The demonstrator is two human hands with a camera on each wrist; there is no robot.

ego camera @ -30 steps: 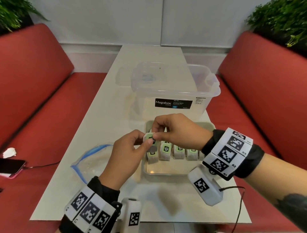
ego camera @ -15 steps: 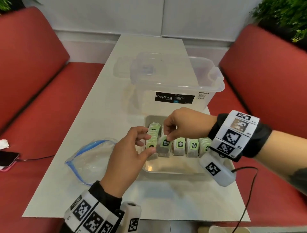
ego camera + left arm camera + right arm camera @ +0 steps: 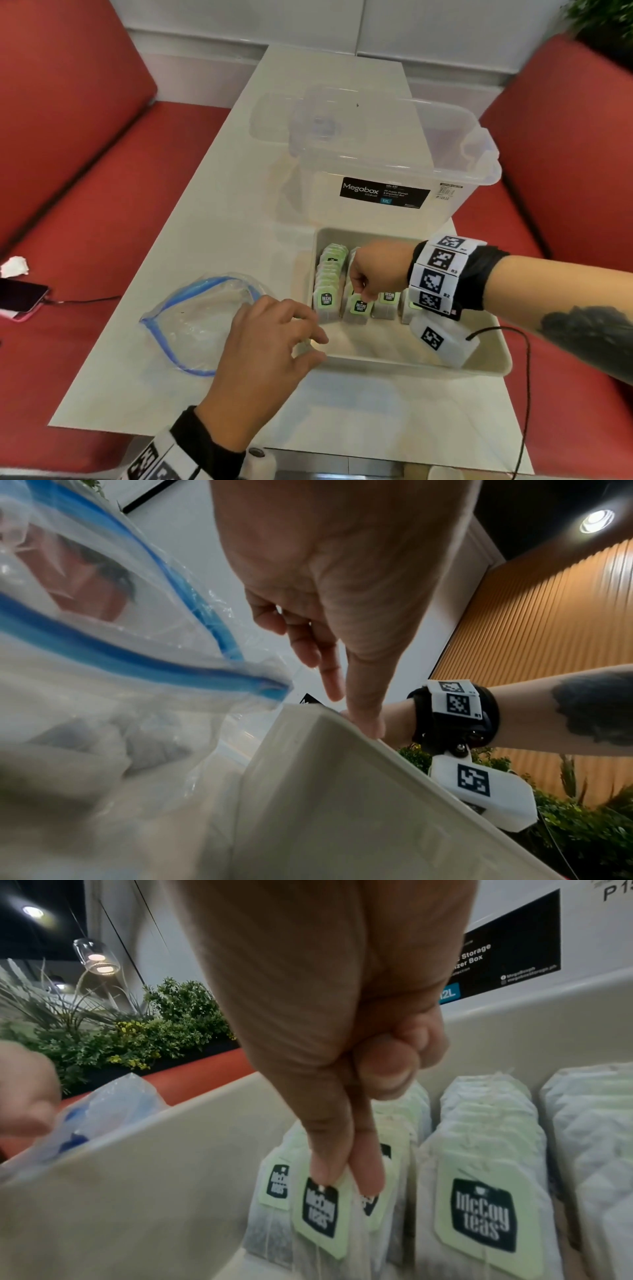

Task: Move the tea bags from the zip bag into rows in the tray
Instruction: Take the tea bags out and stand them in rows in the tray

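Observation:
A beige tray [image 3: 411, 361] holds several rows of white tea bags with green tags [image 3: 387, 301]. My right hand [image 3: 359, 296] is down in the tray. In the right wrist view its fingertips [image 3: 346, 1175] pinch the top of a tea bag [image 3: 320, 1208] at the front of the second row from the left. My left hand [image 3: 317, 346] hovers at the tray's front left corner, fingers loosely curled and holding nothing. In the left wrist view its thumb [image 3: 369, 723] is at the tray rim [image 3: 342, 791]. The clear zip bag [image 3: 202, 318] with its blue seal lies open left of the tray.
A clear Megabox storage box [image 3: 387, 164] stands right behind the tray. Red bench seats run along both sides of the white table [image 3: 219, 219]. A phone [image 3: 20, 301] on a cable and a crumpled tissue [image 3: 13, 267] lie on the left seat.
Both hands held one tea bag above the tray. The left hand let go and drew back to the tray's front left corner. The right hand lowered the bag into the second row.

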